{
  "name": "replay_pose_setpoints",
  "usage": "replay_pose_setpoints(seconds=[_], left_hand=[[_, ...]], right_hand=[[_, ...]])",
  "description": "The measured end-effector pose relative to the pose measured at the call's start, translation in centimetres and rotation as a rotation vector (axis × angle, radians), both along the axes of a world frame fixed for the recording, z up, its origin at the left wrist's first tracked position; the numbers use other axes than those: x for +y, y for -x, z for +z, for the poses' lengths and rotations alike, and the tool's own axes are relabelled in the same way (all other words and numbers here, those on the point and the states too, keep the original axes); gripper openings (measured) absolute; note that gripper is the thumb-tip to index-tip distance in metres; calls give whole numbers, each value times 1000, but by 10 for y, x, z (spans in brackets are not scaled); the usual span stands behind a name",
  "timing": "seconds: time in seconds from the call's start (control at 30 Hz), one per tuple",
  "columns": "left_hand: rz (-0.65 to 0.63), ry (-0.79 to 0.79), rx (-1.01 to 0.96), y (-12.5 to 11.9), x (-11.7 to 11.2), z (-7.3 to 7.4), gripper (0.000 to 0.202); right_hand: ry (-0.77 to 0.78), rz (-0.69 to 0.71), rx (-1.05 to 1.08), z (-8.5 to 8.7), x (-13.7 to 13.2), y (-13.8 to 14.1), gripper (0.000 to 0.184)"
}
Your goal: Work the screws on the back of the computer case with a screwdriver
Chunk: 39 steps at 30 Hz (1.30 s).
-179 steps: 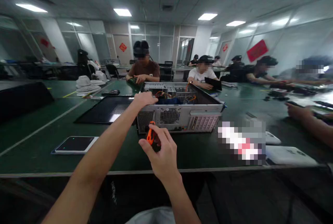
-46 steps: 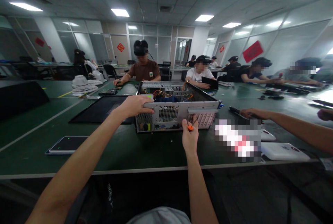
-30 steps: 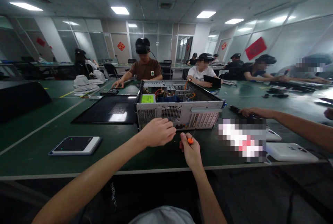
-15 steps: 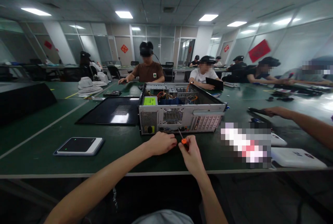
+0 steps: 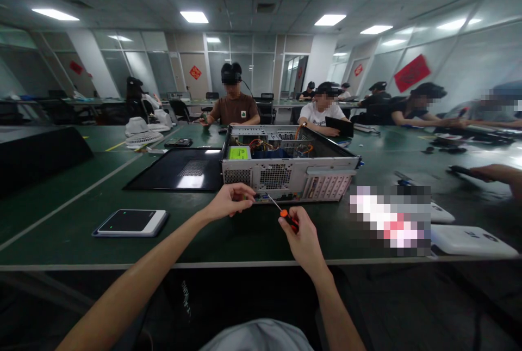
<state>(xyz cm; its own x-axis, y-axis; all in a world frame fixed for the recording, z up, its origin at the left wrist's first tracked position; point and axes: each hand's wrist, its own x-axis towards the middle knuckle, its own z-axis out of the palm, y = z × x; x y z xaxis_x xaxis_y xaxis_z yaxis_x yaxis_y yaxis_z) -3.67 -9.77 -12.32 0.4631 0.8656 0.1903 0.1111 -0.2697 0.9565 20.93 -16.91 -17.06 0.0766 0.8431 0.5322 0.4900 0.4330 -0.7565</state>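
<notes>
An open grey computer case [image 5: 285, 171] lies on the green table [image 5: 61, 215], its rear panel facing me and cables showing inside. My right hand [image 5: 302, 239] is closed round an orange-handled screwdriver [image 5: 283, 214], its thin shaft pointing up-left toward the case's lower rear edge. My left hand [image 5: 230, 201] is pinched shut just in front of the rear panel's lower left part, near the shaft's tip. What the pinch holds is too small to make out.
A black side panel [image 5: 179, 168] lies left of the case. A tablet-like device [image 5: 130, 222] sits near the table's front left. White devices [image 5: 468, 236] lie at the right, beside another person's forearm [image 5: 495, 172]. Several people sit at the tables behind. White fans [image 5: 141, 132] stand far left.
My left hand came off the case's top edge and down to its rear panel, now pinched. My right hand drew the screwdriver back from the panel and tilted its shaft leftward.
</notes>
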Motion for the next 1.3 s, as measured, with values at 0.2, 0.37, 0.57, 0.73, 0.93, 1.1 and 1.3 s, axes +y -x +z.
replay_pose_setpoints(seconds=[0.2, 0.37, 0.57, 0.73, 0.93, 1.1, 1.3], left_hand=[[-42, 95, -160, 19, 4, 0, 46], [3, 141, -221, 30, 9, 5, 47], [-3, 193, -312, 36, 9, 4, 51], [-9, 232, -313, 40, 6, 0, 54], [-10, 244, -240, 47, 8, -6, 51], [-48, 233, -129, 50, 8, -8, 50], [-98, 229, -93, 43, 5, -11, 47]], right_hand=[[-30, 8, -96, 3, -5, 5, 11], [-58, 81, -88, 5, -14, 22, 13], [-35, 152, -101, 5, -19, 31, 18], [-33, 139, -117, 2, -16, 29, 20], [-8, 139, -156, 0, -15, 28, 17], [-3, 129, -209, 1, -16, 30, 13], [18, 112, -206, 0, -17, 34, 16]])
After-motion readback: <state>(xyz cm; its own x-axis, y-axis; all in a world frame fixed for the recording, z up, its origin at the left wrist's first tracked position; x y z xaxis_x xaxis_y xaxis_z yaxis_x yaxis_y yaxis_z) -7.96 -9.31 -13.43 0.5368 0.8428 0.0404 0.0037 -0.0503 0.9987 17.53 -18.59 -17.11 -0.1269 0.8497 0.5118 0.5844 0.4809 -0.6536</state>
